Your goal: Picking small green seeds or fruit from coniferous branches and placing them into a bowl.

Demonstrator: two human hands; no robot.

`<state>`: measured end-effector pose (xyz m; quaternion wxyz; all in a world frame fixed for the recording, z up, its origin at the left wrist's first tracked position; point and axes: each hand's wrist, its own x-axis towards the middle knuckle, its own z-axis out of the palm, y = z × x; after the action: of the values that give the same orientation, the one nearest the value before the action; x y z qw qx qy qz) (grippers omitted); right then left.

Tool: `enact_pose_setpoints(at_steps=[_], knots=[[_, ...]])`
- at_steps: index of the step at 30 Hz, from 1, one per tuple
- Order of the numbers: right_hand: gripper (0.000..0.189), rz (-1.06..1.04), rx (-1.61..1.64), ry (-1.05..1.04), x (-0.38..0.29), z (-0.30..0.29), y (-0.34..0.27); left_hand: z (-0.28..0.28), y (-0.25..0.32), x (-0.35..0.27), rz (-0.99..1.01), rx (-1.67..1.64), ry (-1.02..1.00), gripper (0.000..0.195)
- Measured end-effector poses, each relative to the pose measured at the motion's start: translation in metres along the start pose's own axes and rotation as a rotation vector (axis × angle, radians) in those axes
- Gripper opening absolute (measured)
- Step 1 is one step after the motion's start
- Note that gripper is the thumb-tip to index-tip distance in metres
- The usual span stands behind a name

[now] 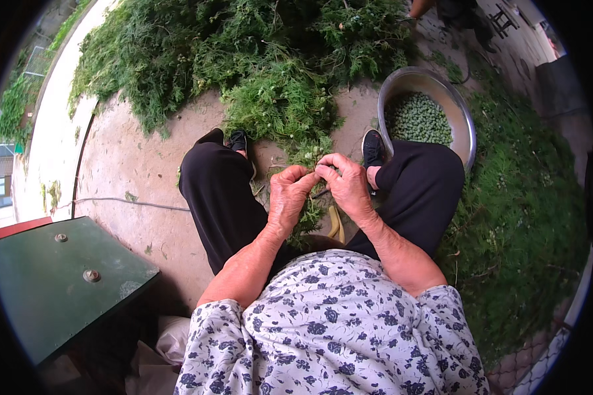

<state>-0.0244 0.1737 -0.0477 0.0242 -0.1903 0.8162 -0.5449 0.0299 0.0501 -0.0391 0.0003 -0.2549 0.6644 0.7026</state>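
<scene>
My left hand (291, 192) and my right hand (347, 185) meet fingertip to fingertip between my knees. Both pinch a green conifer sprig (312, 152) that bears small pale green cones; the exact spot under the fingers is hidden. Below my hands, more green foliage (310, 215) hangs close to my lap. A tool with yellow handles (335, 223), seemingly pruning shears, lies under my right wrist, partly covered. Beside my right foot, a metal basin (467, 116) is tilted in view and holds many small green cones (420, 118).
Cut conifer branches (286, 98) are heaped ahead of my feet, and another heap (519, 212) lies along my right. A green metal panel (74, 276) stands at left. A thin cable (133, 201) crosses the concrete floor (123, 163). At upper right is a small stool (503, 20).
</scene>
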Motion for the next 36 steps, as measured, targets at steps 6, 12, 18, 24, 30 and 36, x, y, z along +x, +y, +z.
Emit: enact_pose_setpoints(at_steps=[6, 12, 18, 24, 30, 36], knots=[[0.014, 0.825, 1.131, -0.227, 0.002, -0.023, 0.009, 0.000, 0.002, 0.005, -0.120, -0.256, -0.034, 0.017], [0.015, 0.782, 1.101, 0.105, 0.028, -0.079, 0.006, -0.002, 0.002, 0.003, -0.163, -0.316, -0.061, 0.017], [0.043, 0.667, 1.211, 0.854, 0.083, -0.154, 0.037, 0.000, 0.010, 0.001, -0.161, -0.238, 0.003, 0.027], [0.038, 0.436, 0.842, 0.764, 0.075, -0.239, 0.097, -0.006, 0.008, 0.005, -0.003, -0.169, -0.096, 0.016], [0.023, 0.294, 0.749, 0.340, 0.064, -0.159, 0.026, -0.006, 0.004, 0.005, 0.055, -0.118, -0.088, 0.018], [0.021, 0.208, 0.279, -0.162, 0.018, -0.047, -0.036, -0.004, 0.000, 0.007, 0.053, -0.108, -0.085, 0.020]])
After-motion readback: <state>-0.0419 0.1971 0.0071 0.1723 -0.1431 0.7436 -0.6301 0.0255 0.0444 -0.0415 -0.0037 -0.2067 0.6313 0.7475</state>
